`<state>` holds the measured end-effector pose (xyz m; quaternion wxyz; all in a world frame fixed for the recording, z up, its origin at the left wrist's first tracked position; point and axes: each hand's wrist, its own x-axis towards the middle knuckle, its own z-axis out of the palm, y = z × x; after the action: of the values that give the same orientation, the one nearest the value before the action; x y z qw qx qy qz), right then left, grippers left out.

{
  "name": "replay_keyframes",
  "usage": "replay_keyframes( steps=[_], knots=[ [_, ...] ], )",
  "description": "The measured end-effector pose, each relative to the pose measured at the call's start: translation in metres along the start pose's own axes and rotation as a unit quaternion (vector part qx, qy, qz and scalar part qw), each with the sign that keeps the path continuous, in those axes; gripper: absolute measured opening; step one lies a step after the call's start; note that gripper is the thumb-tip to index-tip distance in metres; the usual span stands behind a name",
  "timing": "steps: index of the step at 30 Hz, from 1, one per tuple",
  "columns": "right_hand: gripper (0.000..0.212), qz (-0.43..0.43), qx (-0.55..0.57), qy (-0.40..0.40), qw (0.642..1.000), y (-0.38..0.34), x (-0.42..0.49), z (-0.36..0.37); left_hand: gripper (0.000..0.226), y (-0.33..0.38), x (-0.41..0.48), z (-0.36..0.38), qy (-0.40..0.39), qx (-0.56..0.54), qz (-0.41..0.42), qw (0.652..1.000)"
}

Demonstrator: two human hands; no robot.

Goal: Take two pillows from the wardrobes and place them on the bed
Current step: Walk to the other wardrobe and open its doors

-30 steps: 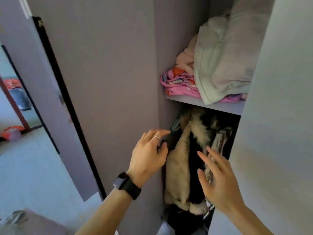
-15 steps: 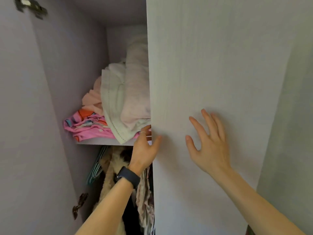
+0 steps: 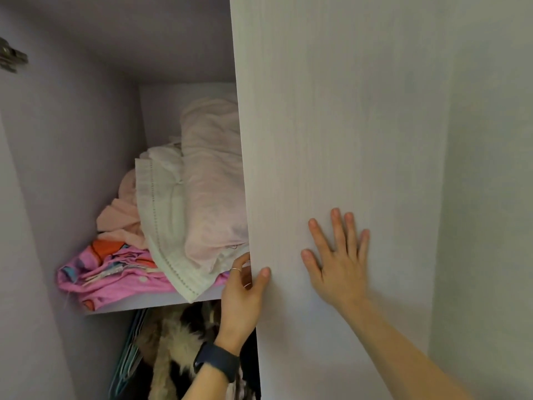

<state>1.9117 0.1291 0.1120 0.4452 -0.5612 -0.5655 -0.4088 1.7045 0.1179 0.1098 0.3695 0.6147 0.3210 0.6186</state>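
Note:
A pale pink pillow (image 3: pixel 212 183) stands on the wardrobe shelf (image 3: pixel 150 302), leaning over a white pillow (image 3: pixel 165 215) with a stitched hem. The right wardrobe door (image 3: pixel 331 140) covers their right sides. My left hand (image 3: pixel 243 295) grips the edge of that door, thumb on the front and fingers behind it, just below the pillows. My right hand (image 3: pixel 336 259) lies flat on the door's front with its fingers spread.
Folded pink and orange cloth (image 3: pixel 106 269) lies on the shelf under and left of the pillows. Fur coats (image 3: pixel 178 350) hang below the shelf. A hinge (image 3: pixel 11 57) sits on the left inner wall. A pale wall (image 3: pixel 490 197) is at right.
My view has swung up and right from the coats to the shelf. My left hand took hold of the right door's edge. My right hand came to rest flat on the door.

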Motion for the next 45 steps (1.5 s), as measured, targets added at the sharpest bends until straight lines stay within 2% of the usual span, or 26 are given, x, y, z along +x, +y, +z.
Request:
replay_keyframes(
  steps=[7,13,17,20,22,25,28,32,34,36,41,45],
  knots=[
    [0.057,0.064,0.023,-0.045,0.997,-0.017,-0.017,-0.036,0.037,0.014,-0.032,-0.002,-0.003,-0.068,-0.025,0.997],
    [0.057,0.166,0.13,-0.085,0.974,-0.045,-0.058,-0.089,0.036,0.045,-0.072,-0.023,-0.129,-0.128,-0.05,0.982],
    [0.058,0.241,0.227,-0.122,0.936,-0.066,-0.113,-0.145,0.038,0.065,-0.109,-0.022,-0.227,-0.159,-0.017,0.961],
    [0.054,0.297,0.307,-0.097,0.899,-0.081,-0.15,-0.195,0.045,0.075,-0.133,-0.011,-0.309,-0.164,0.026,0.936],
    [0.049,0.326,0.337,-0.061,0.881,-0.087,-0.17,-0.227,0.059,0.076,-0.148,0.001,-0.36,-0.159,0.048,0.918],
    [0.043,0.359,0.332,-0.021,0.872,-0.087,-0.19,-0.268,0.082,0.079,-0.17,0.023,-0.44,-0.138,0.069,0.885],
    [0.044,0.401,0.309,0.001,0.862,-0.074,-0.2,-0.298,0.09,0.083,-0.189,0.052,-0.486,-0.087,0.121,0.861],
    [0.047,0.431,0.236,0.02,0.871,-0.045,-0.203,-0.331,0.099,0.078,-0.21,0.104,-0.469,0.011,0.288,0.835],
    [0.048,0.432,0.184,0.022,0.883,-0.028,-0.205,-0.345,0.099,0.068,-0.218,0.134,-0.446,0.078,0.393,0.801],
    [0.053,0.437,0.135,0.019,0.889,-0.011,-0.206,-0.357,0.104,0.059,-0.224,0.164,-0.418,0.148,0.465,0.767],
    [0.059,0.464,0.039,0.003,0.885,0.03,-0.204,-0.372,0.131,0.048,-0.234,0.226,-0.392,0.228,0.503,0.736],
    [0.042,0.482,-0.001,0.011,0.876,0.061,-0.208,-0.369,0.142,0.044,-0.242,0.26,-0.373,0.289,0.505,0.723]
  ],
)
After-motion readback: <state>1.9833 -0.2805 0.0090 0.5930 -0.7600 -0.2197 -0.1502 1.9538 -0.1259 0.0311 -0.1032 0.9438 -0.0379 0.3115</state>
